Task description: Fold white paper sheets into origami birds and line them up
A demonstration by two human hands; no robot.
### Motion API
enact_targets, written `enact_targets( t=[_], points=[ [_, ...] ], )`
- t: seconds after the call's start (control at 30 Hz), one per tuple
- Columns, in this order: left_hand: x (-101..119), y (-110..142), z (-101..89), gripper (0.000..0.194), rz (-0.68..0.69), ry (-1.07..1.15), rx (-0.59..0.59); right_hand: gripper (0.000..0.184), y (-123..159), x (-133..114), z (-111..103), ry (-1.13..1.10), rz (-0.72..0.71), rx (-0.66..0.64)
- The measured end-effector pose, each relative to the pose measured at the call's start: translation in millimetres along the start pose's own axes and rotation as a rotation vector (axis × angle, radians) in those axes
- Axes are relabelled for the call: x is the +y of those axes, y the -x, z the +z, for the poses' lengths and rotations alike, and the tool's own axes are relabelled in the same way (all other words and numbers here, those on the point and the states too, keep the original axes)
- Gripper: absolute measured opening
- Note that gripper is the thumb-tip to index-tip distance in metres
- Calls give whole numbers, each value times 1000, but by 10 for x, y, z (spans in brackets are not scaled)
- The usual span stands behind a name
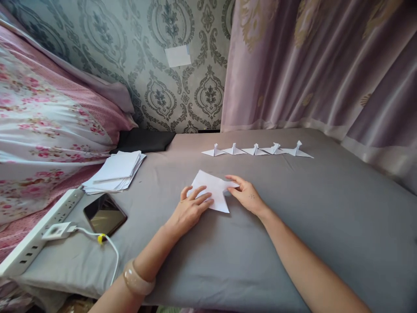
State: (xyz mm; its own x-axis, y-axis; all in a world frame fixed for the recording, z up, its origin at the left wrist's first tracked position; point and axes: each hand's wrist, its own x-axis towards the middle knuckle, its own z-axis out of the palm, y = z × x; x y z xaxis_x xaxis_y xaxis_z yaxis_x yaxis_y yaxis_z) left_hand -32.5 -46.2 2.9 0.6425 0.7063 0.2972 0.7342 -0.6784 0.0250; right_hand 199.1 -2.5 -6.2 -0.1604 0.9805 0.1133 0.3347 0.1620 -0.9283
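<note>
A partly folded sheet of white paper (213, 184) lies on the grey cloth-covered table (293, 226) in front of me. My left hand (192, 206) rests on its left part with the fingers spread, pressing it flat. At the paper's right side, my right hand (246, 193) pinches a pointed corner between thumb and fingers. Behind the paper, several folded white paper figures (256, 150) stand in a row, each with a wide flat base and a small upright neck-like part.
To the left lie a stack of white paper (114, 174), a black flat item (143, 140) and a phone (104, 214). A white power strip (42, 232) runs along the left edge, with a charger (58, 231) and white cable (114, 250). Curtains (293, 78) hang at the right.
</note>
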Motion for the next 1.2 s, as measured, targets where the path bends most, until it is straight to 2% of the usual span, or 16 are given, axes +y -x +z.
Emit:
enact_targets(
  t=[0.1, 0.17, 0.27, 0.33, 0.4, 0.57, 0.77, 0.97, 1.07, 1.2],
  points=[
    [82, -85, 31, 30, 64, -34, -33, 43, -67, 31, 16, 5, -35, -4],
    [145, -157, 34, 26, 73, -71, -83, 48, -49, 18, 12, 59, -86, 81],
    [260, -269, 21, 22, 26, -130, -172, 36, 103, -83, 5, 355, -274, 231],
    [337, -335, 14, 20, -16, -160, -205, 31, 250, -172, 23, 563, -374, 85],
    [398, -386, 11, 18, -45, -179, -221, 29, 381, -239, 56, 730, -387, -29],
    [457, -440, 3, 17, -71, -131, -246, 30, 532, -240, 25, 987, -341, -124],
    [433, -446, 39, 14, -32, -54, -246, 31, 608, -159, -155, 984, -352, -183],
    [455, -522, 29, 20, -143, -18, -288, 32, 600, -118, -230, 884, -358, -211],
    [509, -584, -24, 20, -193, -29, -323, 34, 541, -89, -271, 804, -324, -235],
    [559, -651, -41, 18, -231, -40, -338, 29, 461, -62, -295, 691, -206, -214]
  ],
)
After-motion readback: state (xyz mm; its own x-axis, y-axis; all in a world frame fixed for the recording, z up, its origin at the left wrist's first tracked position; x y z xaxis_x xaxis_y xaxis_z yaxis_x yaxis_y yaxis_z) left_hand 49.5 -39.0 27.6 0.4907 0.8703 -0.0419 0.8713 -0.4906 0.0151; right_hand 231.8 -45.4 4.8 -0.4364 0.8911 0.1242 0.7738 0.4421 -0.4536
